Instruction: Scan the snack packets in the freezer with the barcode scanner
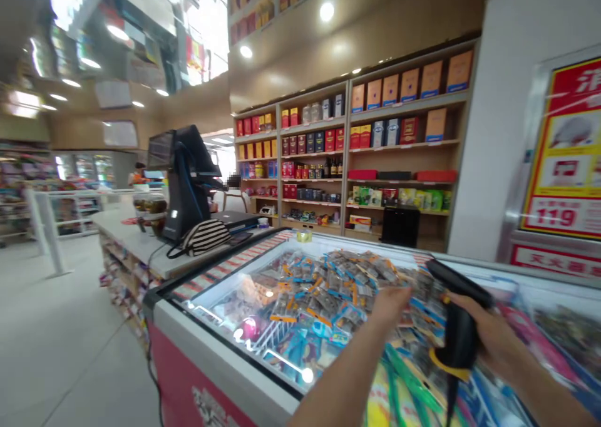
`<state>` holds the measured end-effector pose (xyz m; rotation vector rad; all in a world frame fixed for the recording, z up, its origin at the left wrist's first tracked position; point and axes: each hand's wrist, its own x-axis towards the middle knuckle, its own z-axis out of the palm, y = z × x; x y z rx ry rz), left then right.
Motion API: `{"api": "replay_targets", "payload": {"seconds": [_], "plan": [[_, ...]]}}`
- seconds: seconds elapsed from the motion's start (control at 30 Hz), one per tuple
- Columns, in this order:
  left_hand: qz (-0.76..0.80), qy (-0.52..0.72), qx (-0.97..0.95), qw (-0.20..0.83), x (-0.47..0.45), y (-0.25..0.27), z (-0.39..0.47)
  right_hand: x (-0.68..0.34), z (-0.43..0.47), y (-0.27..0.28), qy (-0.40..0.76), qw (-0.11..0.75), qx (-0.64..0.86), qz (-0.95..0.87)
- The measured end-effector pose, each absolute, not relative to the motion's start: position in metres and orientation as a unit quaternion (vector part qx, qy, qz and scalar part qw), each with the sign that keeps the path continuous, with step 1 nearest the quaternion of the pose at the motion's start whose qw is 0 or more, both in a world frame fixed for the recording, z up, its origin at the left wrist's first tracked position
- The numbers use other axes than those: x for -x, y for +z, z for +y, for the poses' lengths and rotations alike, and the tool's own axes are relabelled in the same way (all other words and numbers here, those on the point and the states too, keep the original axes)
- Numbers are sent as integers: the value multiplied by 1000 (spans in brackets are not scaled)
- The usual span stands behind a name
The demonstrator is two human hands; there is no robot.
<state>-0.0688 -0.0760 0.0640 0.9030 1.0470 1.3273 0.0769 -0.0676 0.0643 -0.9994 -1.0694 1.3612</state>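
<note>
My right hand (481,327) grips a barcode scanner (460,333), black with yellow trim, by its handle. Its head points up and to the left, and a cable hangs from its base. My left hand (392,305) is stretched forward over a heap of small snack packets (338,277) with blue and orange edges. That hand is blurred and its fingers are hardly visible, so I cannot make out whether it holds anything. The packets lie in a chest freezer (225,364) with a glass top; whether the glass lies between them and my hand is unclear.
A checkout terminal (181,183) and a striped pouch (206,238) stand on the counter (124,230) at the left. Behind are shelves of boxes (314,142). A person (232,195) is beyond the counter. A red and yellow sign (566,151) hangs at the right.
</note>
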Motion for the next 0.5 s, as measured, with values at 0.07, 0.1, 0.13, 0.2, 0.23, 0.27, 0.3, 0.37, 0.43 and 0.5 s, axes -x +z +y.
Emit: {"api": "replay_targets", "payload": {"seconds": [0.07,0.1,0.13,0.2,0.23,0.27,0.3,0.37,0.43,0.5], "plan": [[398,529,-377,648,75,62,-68,-65,-69,73,562,545,437,-443],[382,528,-369,663,76,59,-64,-60,-69,75,559,549,433,-445],[367,540,-356,669,77,57,-61,-56,-68,77,561,546,427,-453],[347,589,-325,653,80,53,-55,-54,-67,77,562,538,424,-462],[338,619,-308,638,84,51,-52,-55,-68,77,564,534,430,-461],[331,647,-291,622,88,50,-49,-57,-71,78,565,529,438,-458],[325,670,-274,609,94,49,-46,-60,-76,79,566,520,447,-457],[313,703,-246,590,107,48,-40,-65,-87,81,567,490,462,-474],[302,721,-225,582,118,48,-34,-68,-99,82,573,455,463,-501],[294,730,-211,580,125,49,-29,-69,-108,82,586,433,461,-507]]}}
